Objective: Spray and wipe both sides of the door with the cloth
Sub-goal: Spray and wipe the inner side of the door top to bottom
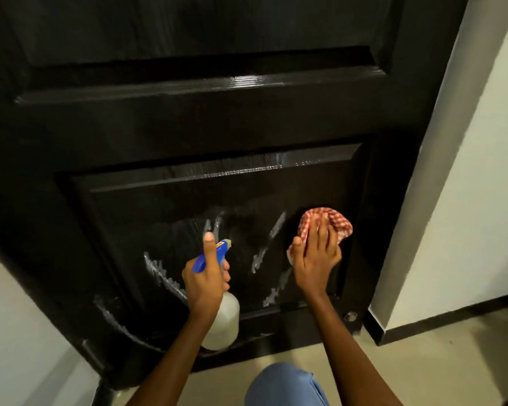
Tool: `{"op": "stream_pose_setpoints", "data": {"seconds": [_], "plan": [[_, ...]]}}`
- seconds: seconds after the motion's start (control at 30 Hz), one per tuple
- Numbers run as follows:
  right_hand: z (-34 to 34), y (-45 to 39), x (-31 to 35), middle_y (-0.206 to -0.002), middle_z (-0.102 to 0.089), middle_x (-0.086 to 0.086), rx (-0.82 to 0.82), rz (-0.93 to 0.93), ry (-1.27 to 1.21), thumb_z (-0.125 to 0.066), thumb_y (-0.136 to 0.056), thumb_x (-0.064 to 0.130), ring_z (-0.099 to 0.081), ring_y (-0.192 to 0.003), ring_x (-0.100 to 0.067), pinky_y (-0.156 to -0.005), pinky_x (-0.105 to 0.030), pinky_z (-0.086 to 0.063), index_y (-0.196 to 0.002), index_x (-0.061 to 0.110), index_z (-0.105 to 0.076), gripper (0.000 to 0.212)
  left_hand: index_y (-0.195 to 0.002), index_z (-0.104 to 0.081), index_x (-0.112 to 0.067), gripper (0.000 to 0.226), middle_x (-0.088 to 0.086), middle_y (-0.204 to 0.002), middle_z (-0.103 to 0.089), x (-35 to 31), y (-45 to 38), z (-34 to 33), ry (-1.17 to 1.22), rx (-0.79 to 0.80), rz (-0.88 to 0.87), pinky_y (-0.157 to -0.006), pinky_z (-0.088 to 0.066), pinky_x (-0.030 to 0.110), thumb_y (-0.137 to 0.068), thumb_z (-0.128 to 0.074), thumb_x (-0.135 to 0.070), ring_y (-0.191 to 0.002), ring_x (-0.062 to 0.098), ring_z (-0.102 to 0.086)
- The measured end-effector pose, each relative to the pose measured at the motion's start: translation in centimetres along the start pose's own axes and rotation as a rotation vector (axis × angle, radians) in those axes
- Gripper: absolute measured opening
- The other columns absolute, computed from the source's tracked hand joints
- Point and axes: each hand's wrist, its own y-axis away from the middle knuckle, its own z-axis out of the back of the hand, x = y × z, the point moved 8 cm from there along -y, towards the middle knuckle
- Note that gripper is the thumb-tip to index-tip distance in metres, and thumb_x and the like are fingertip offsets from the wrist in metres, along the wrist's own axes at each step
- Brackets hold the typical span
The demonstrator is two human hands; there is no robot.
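Low on the black door [188, 121], in its recessed bottom panel [188, 206], white streaks of spray foam [162, 273] run across the dark, glossy surface, thickest toward the panel's lower left and in a few slanting lines through the middle. Against the right side of that panel, a red-and-white checked cloth [332, 224] is bunched up and pressed flat to the door by the person's right hand [316, 253]; the fingers lie fairly straight over the cloth, with the thumb out to the left edge of it. Just left of that, the left hand [204, 282] grasps a spray bottle [222, 320] by the neck, fingers curled round it below the blue trigger head [211, 256], the thumb stretched up along the top of the head. The nozzle points at the panel, close to the wet streaks, and the pale translucent body of the bottle hangs below the hand, in front of the door's bottom rail.

Both bare forearms reach in from below. A knee in blue denim [285, 385] shows at the bottom edge, over a pale floor [423, 361]. To the right of the door stands a light wall [481, 200] with a dark skirting board [452, 320] along its foot.
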Motion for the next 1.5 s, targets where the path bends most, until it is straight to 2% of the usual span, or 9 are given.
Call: {"op": "stream_pose_setpoints", "data": {"seconds": [0.17, 0.43, 0.6, 0.87, 1.0, 1.17, 1.27, 1.4, 1.5], "plan": [[-2.7, 0.2, 0.8, -0.162, 0.032, 0.011, 0.117, -0.031, -0.155, -0.018, -0.098, 0.073, 0.027, -0.151, -0.020, -0.121, -0.047, 0.016, -0.154, 0.043, 0.024, 0.076, -0.085, -0.073, 0.001, 0.084, 0.011, -0.060, -0.065, 0.9, -0.3, 1.0, 0.020, 0.035, 0.005, -0.047, -0.045, 0.033, -0.087, -0.040, -0.077, -0.046, 0.027, -0.052], [-4.9, 2.9, 5.3, -0.158, 0.036, 0.022, 0.255, 0.105, -0.166, -0.012, -0.098, 0.073, 0.038, -0.145, -0.010, -0.114, -0.028, 0.029, -0.149, 0.051, 0.027, 0.068, -0.086, -0.075, -0.006, 0.082, 0.009, -0.059, -0.063, 3.4, -0.3, 5.8, 0.042, -0.066, 0.139, -0.051, -0.045, 0.033, -0.081, -0.044, -0.082, -0.051, 0.027, -0.055], [-7.7, 4.0, 10.0, -0.168, 0.016, 0.002, 0.286, 0.373, 0.001, -0.019, -0.107, 0.056, 0.008, -0.155, -0.033, -0.122, -0.054, 0.011, -0.160, 0.033, 0.006, 0.064, -0.079, -0.075, -0.006, 0.076, 0.013, -0.058, -0.064, 3.4, 0.2, 9.0, 0.007, -0.140, 0.075, -0.050, -0.046, 0.036, -0.090, -0.043, -0.074, -0.046, 0.026, -0.054], [-12.0, 10.6, 16.2, -0.162, -0.035, 0.006, 0.437, 1.147, 0.292, -0.033, -0.107, 0.050, -0.027, -0.151, -0.022, -0.122, -0.061, 0.004, -0.158, 0.036, -0.025, 0.054, -0.072, -0.070, -0.002, 0.078, 0.015, -0.065, -0.069, 2.7, 0.5, 11.7, -0.028, -0.204, -0.014, -0.048, -0.046, 0.035, -0.091, -0.043, -0.073, -0.044, 0.028, -0.054], [-8.4, 5.9, 14.4, -0.144, -0.057, 0.005, 0.280, 0.955, 0.309, -0.043, -0.100, 0.045, -0.035, -0.142, -0.021, -0.120, -0.061, 0.011, -0.147, 0.035, -0.049, 0.048, -0.078, -0.074, -0.006, 0.075, 0.014, -0.066, -0.070, 2.2, 0.6, 10.8, -0.017, -0.158, -0.021, -0.048, -0.047, 0.035, -0.092, -0.044, -0.072, -0.045, 0.028, -0.055], [-0.1, -4.0, 6.2, -0.167, -0.015, -0.005, -0.064, 0.279, 0.239, -0.030, -0.103, 0.055, 0.002, -0.155, -0.025, -0.117, -0.066, 0.009, -0.160, 0.024, -0.021, 0.066, -0.082, -0.074, -0.005, 0.074, 0.015, -0.066, -0.069, 1.7, 0.4, 8.7, 0.032, -0.110, 0.012, -0.050, -0.047, 0.036, -0.089, -0.046, -0.073, -0.050, 0.030, -0.057], [0.7, -5.1, 5.4, -0.168, -0.007, -0.014, -0.084, 0.074, 0.078, -0.021, -0.105, 0.055, 0.000, -0.154, -0.036, -0.121, -0.063, 0.000, -0.161, 0.019, -0.008, 0.067, -0.089, -0.078, -0.012, 0.069, 0.012, -0.067, -0.069, 1.8, 0.7, 7.7, 0.028, -0.086, 0.013, -0.050, -0.047, 0.035, -0.088, -0.046, -0.074, -0.051, 0.029, -0.057], [-2.4, -3.0, 11.1, -0.168, -0.002, -0.015, -0.060, 0.106, -0.044, -0.020, -0.106, 0.051, 0.002, -0.153, -0.040, -0.122, -0.059, 0.002, -0.161, 0.020, -0.004, 0.065, -0.079, -0.074, -0.008, 0.071, 0.014, -0.066, -0.070, 1.5, 1.0, 8.4, 0.018, -0.136, 0.001, -0.047, -0.047, 0.033, -0.091, -0.044, -0.070, -0.047, 0.027, -0.056], [-6.5, 1.0, 17.3, -0.168, -0.005, -0.005, 0.090, 0.499, -0.006, -0.026, -0.108, 0.048, -0.002, -0.155, -0.034, -0.120, -0.064, -0.010, -0.161, 0.024, -0.014, 0.060, -0.082, -0.077, -0.013, 0.067, 0.012, -0.067, -0.071, 0.8, 1.2, 9.9, 0.007, -0.181, -0.050, -0.043, -0.047, 0.030, -0.093, -0.041, -0.069, -0.044, 0.023, -0.056]]}}
